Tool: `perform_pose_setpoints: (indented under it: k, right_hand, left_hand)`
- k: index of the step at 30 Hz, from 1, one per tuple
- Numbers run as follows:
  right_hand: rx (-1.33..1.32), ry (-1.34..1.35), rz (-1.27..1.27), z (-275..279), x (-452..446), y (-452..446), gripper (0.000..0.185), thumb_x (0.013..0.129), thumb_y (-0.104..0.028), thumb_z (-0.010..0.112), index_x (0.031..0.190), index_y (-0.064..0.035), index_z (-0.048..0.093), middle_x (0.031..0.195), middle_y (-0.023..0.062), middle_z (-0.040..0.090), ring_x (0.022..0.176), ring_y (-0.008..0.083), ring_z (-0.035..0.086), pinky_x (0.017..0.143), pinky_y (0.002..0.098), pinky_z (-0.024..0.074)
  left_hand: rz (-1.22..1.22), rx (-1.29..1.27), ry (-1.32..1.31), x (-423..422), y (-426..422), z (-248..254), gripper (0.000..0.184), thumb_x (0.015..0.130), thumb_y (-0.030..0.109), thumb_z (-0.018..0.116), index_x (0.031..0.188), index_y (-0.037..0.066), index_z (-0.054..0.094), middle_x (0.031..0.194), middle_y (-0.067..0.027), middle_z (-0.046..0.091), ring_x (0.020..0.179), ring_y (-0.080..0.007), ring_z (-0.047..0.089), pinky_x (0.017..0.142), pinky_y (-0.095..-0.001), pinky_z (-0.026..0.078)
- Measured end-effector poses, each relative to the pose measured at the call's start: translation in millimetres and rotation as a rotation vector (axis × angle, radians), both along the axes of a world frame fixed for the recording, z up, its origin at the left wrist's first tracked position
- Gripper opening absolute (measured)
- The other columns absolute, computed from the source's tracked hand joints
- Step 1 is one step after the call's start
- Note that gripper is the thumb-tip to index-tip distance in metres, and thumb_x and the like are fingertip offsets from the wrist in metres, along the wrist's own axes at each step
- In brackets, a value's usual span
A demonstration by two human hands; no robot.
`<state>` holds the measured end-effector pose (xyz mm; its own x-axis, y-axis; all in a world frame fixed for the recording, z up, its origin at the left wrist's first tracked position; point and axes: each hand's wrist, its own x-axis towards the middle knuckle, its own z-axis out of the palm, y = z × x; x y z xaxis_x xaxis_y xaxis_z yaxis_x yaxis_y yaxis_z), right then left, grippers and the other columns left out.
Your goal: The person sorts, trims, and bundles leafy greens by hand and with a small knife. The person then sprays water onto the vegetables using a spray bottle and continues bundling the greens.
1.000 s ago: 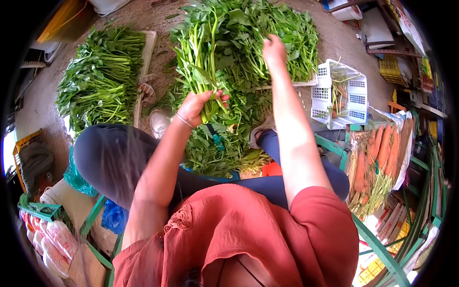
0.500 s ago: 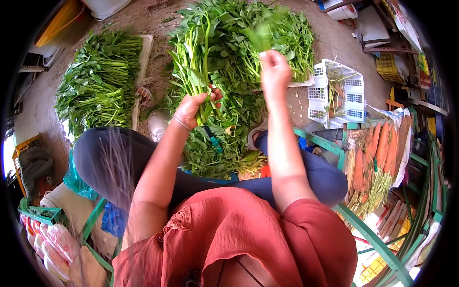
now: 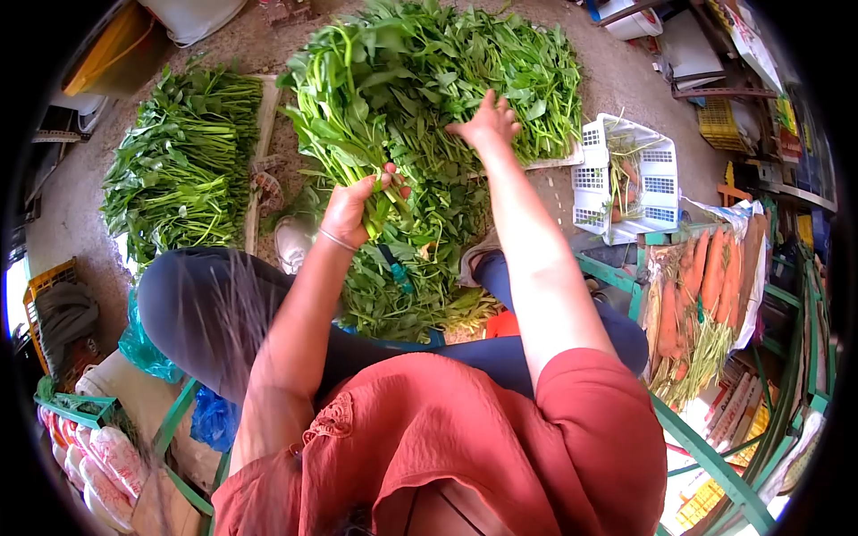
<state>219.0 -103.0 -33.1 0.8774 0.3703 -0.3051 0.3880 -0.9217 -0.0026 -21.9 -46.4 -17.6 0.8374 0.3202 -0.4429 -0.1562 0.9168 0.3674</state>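
Note:
My left hand (image 3: pixel 357 204) is wrapped round the lower stems of a bunch of leafy greens (image 3: pixel 335 116), whose leaves point up and away from me. My right hand (image 3: pixel 489 122) has its fingers spread over the big heap of greens (image 3: pixel 429 71), with nothing visible between them. Under my left hand, more loose greens (image 3: pixel 384 299) lie between my legs, and a dark item with a teal end (image 3: pixel 399 275) rests on them. Another stack of greens (image 3: pixel 188 161) lies at the left on a pale board (image 3: pixel 266 116).
A white plastic basket (image 3: pixel 590 179) with carrots and stems stands right of the heap. Nearer on the right, carrots (image 3: pixel 715 277) lie on a green-framed stand (image 3: pixel 715 464). A yellow bucket (image 3: pixel 116 54) is at the upper left, blue bags (image 3: pixel 214 418) by my left side.
My right hand held a blurred green sprig half a second ago; now its fingers are spread without it. The bunch in my left hand leans further left and looks fuller.

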Motion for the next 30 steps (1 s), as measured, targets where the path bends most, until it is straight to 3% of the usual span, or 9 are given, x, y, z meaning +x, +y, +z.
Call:
perform_pose_setpoints:
  k: [1,4,5,12,15,18,22,25,30]
  right_hand:
    - [-0.033,0.067,-0.011,2.2,14.6,-3.3,0.113,0.055,-0.053,0.074,0.138,-0.0147,0.007,0.135,0.0146,0.032,0.124,0.0295,0.030,0.103,0.0421,0.0220]
    - [-0.086,0.477,0.017,4.3,56.3,-7.9,0.080,0.059,-0.056,0.069,0.120,-0.0104,0.046,0.122,0.0138,0.047,0.114,0.0290,0.042,0.094,0.0424,0.0331]
    - [-0.106,0.366,0.003,5.4,56.7,-7.8,0.063,0.063,-0.053,0.066,0.106,-0.0077,0.055,0.121,0.0134,0.048,0.116,0.0267,0.040,0.095,0.0414,0.0314]
    - [-0.130,-0.130,0.143,-21.5,24.1,-3.9,0.062,0.066,-0.044,0.068,0.114,-0.0086,0.048,0.113,0.0091,0.053,0.109,0.0198,0.045,0.097,0.0368,0.0288]
    - [-0.111,0.204,0.014,2.8,45.9,-0.9,0.046,0.067,-0.042,0.067,0.097,-0.0093,0.054,0.089,0.0063,0.062,0.081,0.0180,0.059,0.088,0.0344,0.0392]
    - [0.135,0.238,-0.080,32.2,66.3,-13.8,0.044,0.065,-0.031,0.070,0.100,-0.0061,0.058,0.089,0.0083,0.063,0.080,0.0165,0.060,0.077,0.0313,0.0467]
    - [0.615,0.401,-0.200,52.5,94.5,-41.5,0.054,0.062,-0.021,0.072,0.104,0.0071,0.053,0.095,0.0163,0.060,0.087,0.0229,0.058,0.080,0.0318,0.0446]
    - [0.833,0.463,-0.322,63.2,105.7,-63.4,0.062,0.060,-0.023,0.072,0.111,0.0037,0.049,0.117,0.0220,0.048,0.105,0.0288,0.049,0.093,0.0386,0.0375]
    - [1.185,1.042,-0.372,70.0,96.3,-86.6,0.050,0.062,-0.029,0.071,0.102,-0.0043,0.054,0.098,0.0126,0.059,0.087,0.0245,0.059,0.077,0.0363,0.0500]
  left_hand:
    - [0.045,0.019,0.001,0.9,0.3,2.5,0.018,0.077,0.005,0.058,0.093,-0.002,0.055,0.089,-0.0056,0.056,0.082,-0.0190,0.057,0.081,-0.0406,0.049]
    - [0.095,0.026,0.030,0.0,4.4,-2.5,0.020,0.076,0.004,0.059,0.094,-0.002,0.054,0.090,-0.0046,0.056,0.085,-0.0188,0.056,0.083,-0.0407,0.048]
    - [0.108,0.008,0.042,-0.1,5.3,-4.7,0.020,0.076,0.004,0.059,0.095,-0.002,0.054,0.090,-0.0048,0.056,0.085,-0.0187,0.057,0.083,-0.0403,0.048]
    - [0.062,-0.030,0.087,0.7,4.1,-17.5,0.021,0.076,0.005,0.059,0.095,-0.003,0.054,0.092,-0.0053,0.056,0.085,-0.0185,0.056,0.082,-0.0391,0.048]
    - [0.046,-0.036,0.066,1.0,4.2,-7.0,0.021,0.076,0.005,0.059,0.095,-0.003,0.054,0.091,-0.0058,0.056,0.084,-0.0187,0.056,0.082,-0.0387,0.048]
    - [0.058,-0.037,0.050,1.3,3.1,-10.1,0.020,0.075,0.005,0.059,0.093,-0.003,0.055,0.089,-0.0068,0.056,0.082,-0.0196,0.057,0.083,-0.0383,0.048]
    - [0.019,-0.046,0.107,2.2,2.8,-13.0,0.021,0.076,0.004,0.059,0.095,-0.002,0.054,0.089,-0.0059,0.057,0.083,-0.0200,0.057,0.081,-0.0385,0.049]
    - [0.071,0.025,0.088,2.6,0.6,-18.6,0.018,0.080,0.010,0.054,0.086,-0.007,0.056,0.101,-0.0111,0.057,0.088,-0.0305,0.059,0.076,-0.0401,0.049]
    - [0.060,0.045,0.136,3.3,-0.1,-15.8,0.018,0.080,0.010,0.054,0.085,-0.007,0.057,0.102,-0.0107,0.057,0.087,-0.0297,0.059,0.077,-0.0410,0.049]
